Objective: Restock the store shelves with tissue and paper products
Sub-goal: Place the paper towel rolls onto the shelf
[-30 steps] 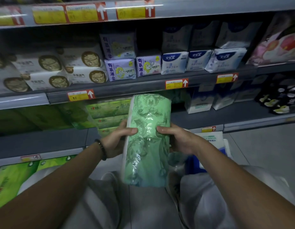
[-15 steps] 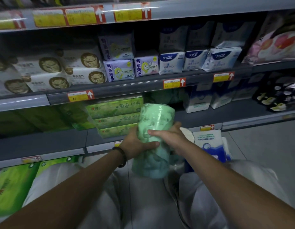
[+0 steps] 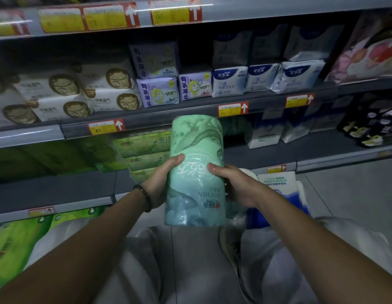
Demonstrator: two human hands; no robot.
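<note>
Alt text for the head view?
A left hand and right hand grip a green plastic-wrapped kitchen roll pack before grey metal store shelves. Behind it, flat green tissue packs lie stacked on a shelf; purple packs and white-and-blue packs stand on the shelf above.

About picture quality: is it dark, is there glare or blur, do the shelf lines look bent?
Head view: dim overall, lower shelf recesses almost black; a glare streak on the top shelf rail, its price tags blurred; print on the green kitchen roll pack, gripped by left hand and right hand, is legible; shelf edges slant and bow slightly, wide-angle distortion.
</note>
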